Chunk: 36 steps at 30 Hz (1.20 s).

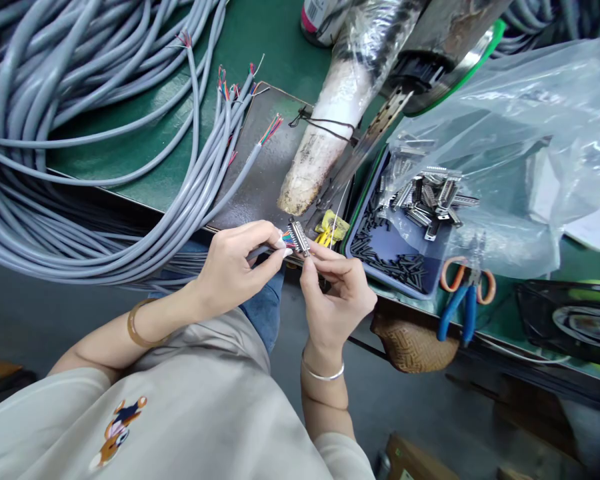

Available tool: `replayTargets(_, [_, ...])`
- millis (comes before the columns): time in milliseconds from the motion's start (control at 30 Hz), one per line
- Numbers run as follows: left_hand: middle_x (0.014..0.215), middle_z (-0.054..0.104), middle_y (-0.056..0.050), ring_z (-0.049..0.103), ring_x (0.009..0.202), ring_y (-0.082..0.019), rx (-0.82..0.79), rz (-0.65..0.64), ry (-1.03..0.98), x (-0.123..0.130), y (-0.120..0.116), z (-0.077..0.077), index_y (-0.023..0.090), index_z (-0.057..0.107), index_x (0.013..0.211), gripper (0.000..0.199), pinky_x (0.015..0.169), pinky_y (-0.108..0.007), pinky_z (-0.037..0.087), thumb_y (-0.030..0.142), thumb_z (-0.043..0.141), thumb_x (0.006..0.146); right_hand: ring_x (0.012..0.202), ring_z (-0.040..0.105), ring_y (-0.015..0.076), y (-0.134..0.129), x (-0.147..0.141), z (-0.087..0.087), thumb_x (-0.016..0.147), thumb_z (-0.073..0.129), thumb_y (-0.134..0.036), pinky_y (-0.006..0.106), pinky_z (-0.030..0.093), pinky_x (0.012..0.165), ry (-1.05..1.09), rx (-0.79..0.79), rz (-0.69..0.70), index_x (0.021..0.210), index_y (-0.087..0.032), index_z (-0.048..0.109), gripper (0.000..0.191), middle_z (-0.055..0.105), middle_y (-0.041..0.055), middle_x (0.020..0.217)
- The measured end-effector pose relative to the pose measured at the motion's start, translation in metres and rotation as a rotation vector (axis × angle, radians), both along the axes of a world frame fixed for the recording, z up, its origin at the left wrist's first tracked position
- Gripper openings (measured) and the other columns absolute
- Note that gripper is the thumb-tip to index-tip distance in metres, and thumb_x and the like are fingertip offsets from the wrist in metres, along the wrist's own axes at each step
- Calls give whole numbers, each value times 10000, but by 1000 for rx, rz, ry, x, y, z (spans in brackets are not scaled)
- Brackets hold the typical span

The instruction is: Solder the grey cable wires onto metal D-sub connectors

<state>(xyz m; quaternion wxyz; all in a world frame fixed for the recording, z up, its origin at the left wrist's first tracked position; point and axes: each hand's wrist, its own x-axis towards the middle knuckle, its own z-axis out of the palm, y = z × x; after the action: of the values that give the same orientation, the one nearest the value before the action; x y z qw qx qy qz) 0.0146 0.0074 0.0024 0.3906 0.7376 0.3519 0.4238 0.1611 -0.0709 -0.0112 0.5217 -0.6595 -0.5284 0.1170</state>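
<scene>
Connector (299, 240) is between the two hands at the near edge of the desk (120, 143), with coloured wires (288, 241) meeting its left side. Those wires look like the weak point: they are fine and close together, so a tug from the left or a twist from the right could bend one, part it from its pin or push it against its neighbour. The grey cables (80, 247) looped at the left seem heavy enough to drag if they slid over the near edge.

The left hand (225, 267) has thumb and forefinger almost closed, pinching the wires just beside the connector. The right hand (337, 300) grips the connector's near end between thumb and fingertips — a small hold, from which it could tip or slip. Whether any wire is already loose, I cannot tell.

Just beyond, the blunt end of a wrapped white tube (325, 120) points at the hands; reaching far without care could knock them against it. A thin white strand (336, 213) comes down near the right fingertips and might snag. Farther right — black sleeves (407, 270) in a blue tray (433, 283), loose enough to spill if an elbow caught the rim.
</scene>
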Motion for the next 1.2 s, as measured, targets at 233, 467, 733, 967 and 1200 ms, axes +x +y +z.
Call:
replayTargets(233, [818, 761, -22, 679, 727, -125, 147, 6, 94, 4, 6, 5, 170, 644, 824, 132, 687, -236, 514, 115, 609, 939, 923, 815, 195, 9, 2, 0, 928, 725, -242, 299, 676, 749, -64, 40, -10, 854, -231, 618, 131, 827, 56, 1082])
replayTargets(467, [785, 735, -5, 674, 717, -118, 205, 14, 160, 6, 12, 9, 173, 635, 826, 130, 683, -225, 510, 106, 623, 937, 947, 810, 189, 18, 7, 3, 915, 749, -223, 316, 679, 789, -56, 41, 22, 880, -230, 670, 87, 825, 39, 1091])
replayTargets(733, [746, 710, 8, 632, 649, -97, 275, 69, 203, 8, 13, 16, 181, 627, 824, 141, 634, -206, 498, 121, 617, 951, 905, 813, 200, 25, 9, 11, 908, 764, -233, 326, 680, 767, -150, 68, 13, 874, -243, 701, 72, 830, 18, 1051])
replayTargets(967, [758, 717, 16, 592, 618, -80, 196, 61, 161, 7, 14, 18, 167, 639, 826, 118, 616, -202, 470, 89, 665, 910, 885, 815, 196, 27, 11, 13, 905, 767, -219, 316, 673, 756, -250, 96, 13, 880, -253, 697, 82, 832, 8, 1033])
replayTargets(1200, [778, 726, 11, 612, 643, -85, 137, -10, 161, 6, 10, 13, 165, 640, 821, 124, 589, -199, 440, 76, 651, 907, 851, 813, 176, 19, 13, 7, 915, 740, -186, 282, 655, 720, -227, 82, 52, 885, -249, 661, 105, 831, 11, 1053])
